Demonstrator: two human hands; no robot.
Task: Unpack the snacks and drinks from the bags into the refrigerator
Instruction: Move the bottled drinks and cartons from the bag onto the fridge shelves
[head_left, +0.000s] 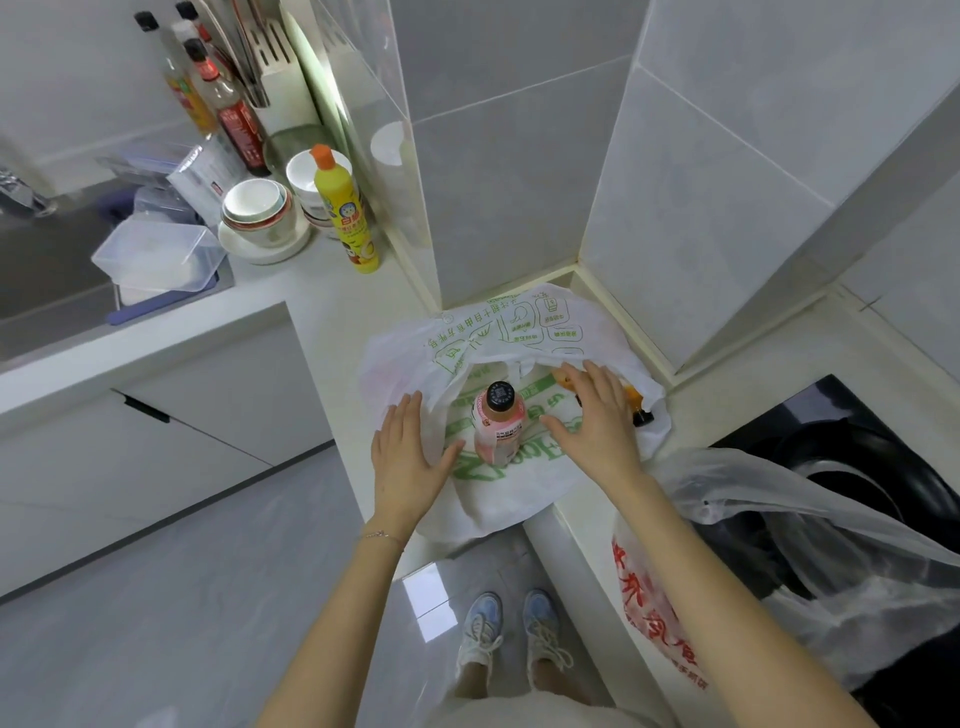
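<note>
The pink drink bottle (497, 423) stands upright in the mouth of the white bag with green print (519, 327), its dark cap pointing up at me. It sits there because the bag is spread wide and lies flat on the worktop (332, 291), so nothing leans on it.

My left hand (410, 457) lies flat with straight fingers on the bag's near left flap. It grips nothing and only presses the plastic down to keep the opening wide. My right hand (592, 415) is spread and relaxed over the far side of the opening, above an orange bottle (632, 397) that lies on its side with its black cap toward the hob. I cannot tell whether my fingertips touch that bottle or only the bag's rim.

I judge the unpacking barely begun, since both drinks are in the bag and the refrigerator is out of view.

To my right a second bag with red print (654, 597) hangs over the worktop's edge beside a dark wok (857, 452). Farther left stand a yellow squeeze bottle (345, 213) and stacked bowls (257, 210).
</note>
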